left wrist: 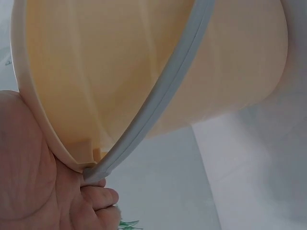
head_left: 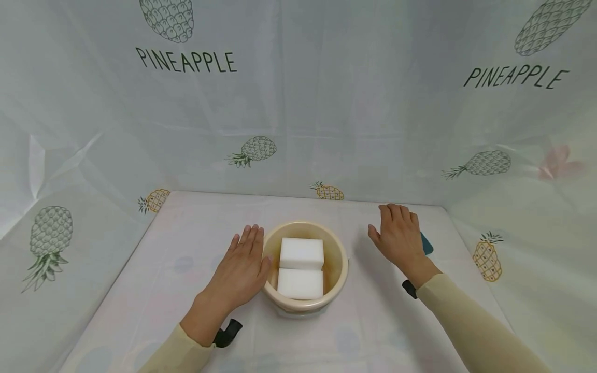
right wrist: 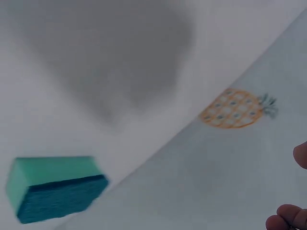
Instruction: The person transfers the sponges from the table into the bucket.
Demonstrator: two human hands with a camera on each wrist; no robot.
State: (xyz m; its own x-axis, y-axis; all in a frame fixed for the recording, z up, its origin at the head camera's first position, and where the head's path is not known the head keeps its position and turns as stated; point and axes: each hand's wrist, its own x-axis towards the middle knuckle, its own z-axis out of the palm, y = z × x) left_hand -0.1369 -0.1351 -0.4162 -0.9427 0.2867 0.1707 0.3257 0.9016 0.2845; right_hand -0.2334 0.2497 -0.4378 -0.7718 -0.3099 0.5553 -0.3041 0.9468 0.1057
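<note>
A cream bucket [head_left: 343,272] stands mid-table, holding two white rectangular foam-like blocks, a far block [head_left: 301,252] and a near block [head_left: 300,284]. Against the bucket's left rim lies my left hand [head_left: 240,272], fingers straight and pointing away from me. The left wrist view has the palm at the rim and the fingertips beside the end of the grey bucket handle [left wrist: 165,88]. My right hand [head_left: 398,235] hovers over the table's right side with loosely bent fingers and nothing in them. Partly hidden behind it is a green sponge [head_left: 426,244] with a dark teal face, whole in the right wrist view.
A pale cloth with faint spots covers the table [head_left: 186,223]. Behind and at both sides hang white sheets [head_left: 345,129] printed with pineapples. Each wrist carries a black strap.
</note>
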